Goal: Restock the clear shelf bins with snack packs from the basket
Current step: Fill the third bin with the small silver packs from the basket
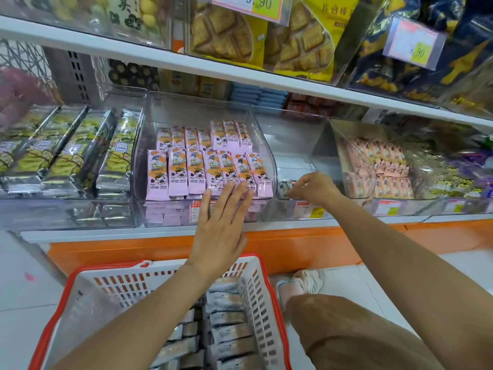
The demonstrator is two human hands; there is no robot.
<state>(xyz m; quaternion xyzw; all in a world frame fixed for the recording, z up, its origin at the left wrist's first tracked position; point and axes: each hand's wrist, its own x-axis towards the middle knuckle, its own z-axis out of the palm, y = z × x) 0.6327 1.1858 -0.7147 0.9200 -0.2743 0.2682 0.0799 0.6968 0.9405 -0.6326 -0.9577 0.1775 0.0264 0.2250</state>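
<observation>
Pink snack packs (213, 169), cartoon-printed, stand upright in two rows in the centre clear bin (186, 110): seven in the front row, and seven behind as far as the overlap allows a count. Left hand (221, 222): one, its grip spread flat with straight fingers pressing the lower edges of the right-hand front packs, apparently to square the row and keep it from tipping forward. Neighbouring clear bin (293, 145), to the right: nearly bare, holding one dark-patterned pack (285, 186) at its front left corner. Right hand (316, 188): one, its grip curled and pinching that pack, judged to be seating it as the start of a new row. Shopping basket (257, 303): one, white mesh with a red rim, on the floor directly below the shelf so that stock is within reach. It holds grey-brown snack packs (229, 329) in two columns; the left forearm covers part, so no exact count. Green-and-yellow long packs (66, 145): four files in the left bin. Peach packs (384, 166): stacked in the bin further right, too blurred to count. Orange price tag (306, 209): one on the front of the sparse bin. Restocking judged early for that bin, since the basket remains well filled.
</observation>
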